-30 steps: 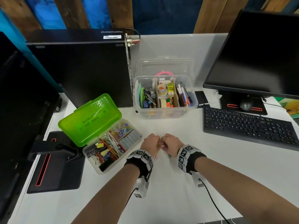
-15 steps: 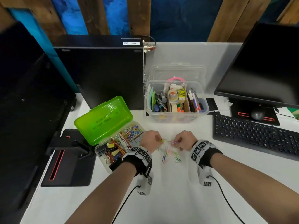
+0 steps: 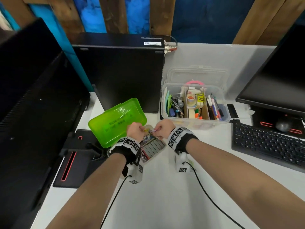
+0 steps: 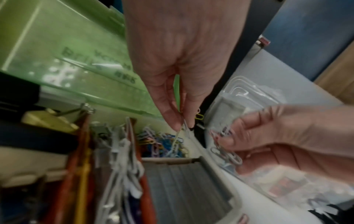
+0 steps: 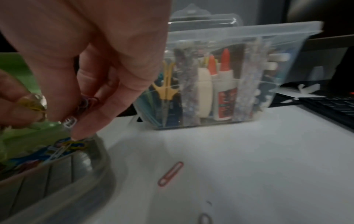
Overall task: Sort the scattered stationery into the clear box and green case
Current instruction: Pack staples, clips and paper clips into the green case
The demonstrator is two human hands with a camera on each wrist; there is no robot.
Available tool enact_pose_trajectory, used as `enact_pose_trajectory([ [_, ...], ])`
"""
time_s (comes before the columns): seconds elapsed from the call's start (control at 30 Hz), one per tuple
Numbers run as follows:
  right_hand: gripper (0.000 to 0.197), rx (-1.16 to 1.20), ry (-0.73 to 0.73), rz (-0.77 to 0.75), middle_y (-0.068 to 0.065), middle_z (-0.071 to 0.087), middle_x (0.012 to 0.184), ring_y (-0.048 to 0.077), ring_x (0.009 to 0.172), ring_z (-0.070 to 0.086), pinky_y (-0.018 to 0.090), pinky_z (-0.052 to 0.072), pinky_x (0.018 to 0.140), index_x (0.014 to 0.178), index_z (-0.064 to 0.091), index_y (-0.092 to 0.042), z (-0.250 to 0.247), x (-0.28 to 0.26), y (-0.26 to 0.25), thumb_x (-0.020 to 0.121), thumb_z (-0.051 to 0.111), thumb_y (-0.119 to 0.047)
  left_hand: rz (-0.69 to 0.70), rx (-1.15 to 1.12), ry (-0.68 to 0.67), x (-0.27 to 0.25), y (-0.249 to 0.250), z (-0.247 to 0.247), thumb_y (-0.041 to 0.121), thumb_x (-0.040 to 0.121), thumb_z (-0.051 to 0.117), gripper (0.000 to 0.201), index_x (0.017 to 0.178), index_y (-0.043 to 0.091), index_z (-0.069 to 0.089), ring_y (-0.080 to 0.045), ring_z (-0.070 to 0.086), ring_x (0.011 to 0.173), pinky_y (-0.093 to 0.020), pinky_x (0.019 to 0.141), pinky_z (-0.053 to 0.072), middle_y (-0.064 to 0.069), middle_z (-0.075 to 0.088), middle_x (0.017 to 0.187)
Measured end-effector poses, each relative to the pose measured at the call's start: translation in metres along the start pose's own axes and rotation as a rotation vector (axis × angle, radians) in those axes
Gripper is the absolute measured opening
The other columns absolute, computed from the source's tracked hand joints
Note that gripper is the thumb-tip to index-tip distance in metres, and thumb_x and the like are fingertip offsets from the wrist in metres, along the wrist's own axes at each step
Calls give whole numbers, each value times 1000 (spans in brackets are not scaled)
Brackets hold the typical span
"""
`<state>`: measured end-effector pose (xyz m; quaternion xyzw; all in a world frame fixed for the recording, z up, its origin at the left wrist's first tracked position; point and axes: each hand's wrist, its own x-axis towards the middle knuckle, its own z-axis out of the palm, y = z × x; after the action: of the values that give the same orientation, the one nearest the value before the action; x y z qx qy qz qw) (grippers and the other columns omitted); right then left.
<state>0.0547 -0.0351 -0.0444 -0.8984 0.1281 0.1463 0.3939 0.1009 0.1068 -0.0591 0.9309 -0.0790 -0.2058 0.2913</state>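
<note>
The green case (image 3: 117, 121) lies open at the left, its lid tilted back and its clear tray (image 3: 158, 148) holding staples and clips. Both hands hover over the tray's far corner. My left hand (image 3: 141, 129) pinches a paper clip (image 4: 179, 134) above the coloured clip pile (image 4: 162, 144). My right hand (image 3: 156, 129) grips a bunch of paper clips (image 5: 87, 103) in curled fingers, just over the tray's rim. The clear box (image 3: 195, 106) stands behind to the right, full of pens, tape and glue.
A red paper clip (image 5: 170, 174) and a dark one (image 5: 205, 219) lie on the white table right of the case. A black computer tower (image 3: 118, 71) stands behind the case, a keyboard (image 3: 267, 142) at right, a monitor base (image 3: 74, 156) at left.
Both hands lifted a bunch of paper clips from the table's middle and carried it left. They now hang over the green case's clip compartment.
</note>
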Motion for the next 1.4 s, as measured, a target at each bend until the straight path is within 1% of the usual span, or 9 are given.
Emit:
enact_pose_trajectory([
  [0.17,15,-92,81,-21,14,67,79,21,72,57,25,43,62,85,74,2,14,11,-9,76,75,-11,-42,-40,12,-2,-4,3,16,82,74,8,87,12,70,-22,68,77,-30,70,57,-4,69,81],
  [0.27,16,-181,66,-19,13,71,93,26,87,63,27,49,74,92,75,-3,15,13,-13,79,71,-12,-46,-55,-4,-1,-3,4,16,81,75,9,84,9,71,-21,65,71,-32,71,57,-6,68,76],
  [0.43,25,-286,16,-81,10,72,104,26,99,64,30,52,87,103,74,-8,14,12,-13,84,61,-1,-48,64,-23,0,0,4,-1,87,59,24,103,10,72,-17,60,88,-20,78,47,-4,68,106],
  [0.6,28,-227,60,-142,7,72,104,23,99,63,28,48,89,101,75,-11,12,0,-8,88,52,0,0,279,-45,-7,5,1,4,92,54,25,107,15,71,-19,57,86,-20,72,45,-4,62,112],
  [0.8,22,3,10,-87,0,66,95,13,81,60,23,48,74,101,70,-11,-14,-40,42,91,52,-3,312,395,148,-34,27,13,17,94,48,15,98,13,62,-22,56,93,-36,75,54,-4,52,103],
  [1.03,25,-8,177,250,-9,51,76,20,80,57,19,41,57,73,51,-31,-39,-96,142,81,65,-11,505,402,-323,-61,62,78,30,93,53,24,107,12,56,-29,57,104,-37,85,45,-7,55,112],
  [1.17,39,-117,47,329,-4,51,94,17,87,54,27,42,76,90,49,-26,-31,-122,157,70,80,-36,382,565,-404,-76,59,104,48,84,64,53,115,7,50,-31,56,108,-35,82,43,-13,56,116],
  [1.3,70,-172,-58,277,0,40,112,20,100,52,32,43,88,123,39,-22,-6,-131,145,66,81,-31,326,463,-438,-81,53,118,26,75,77,62,121,10,38,-32,52,110,-36,82,43,-11,45,121],
  [1.4,55,-194,-4,202,-1,42,105,18,87,52,26,40,77,116,44,-19,1,-121,137,72,76,-20,356,438,-409,-74,54,116,5,82,66,40,116,8,44,-31,52,109,-37,86,45,-12,48,119],
])
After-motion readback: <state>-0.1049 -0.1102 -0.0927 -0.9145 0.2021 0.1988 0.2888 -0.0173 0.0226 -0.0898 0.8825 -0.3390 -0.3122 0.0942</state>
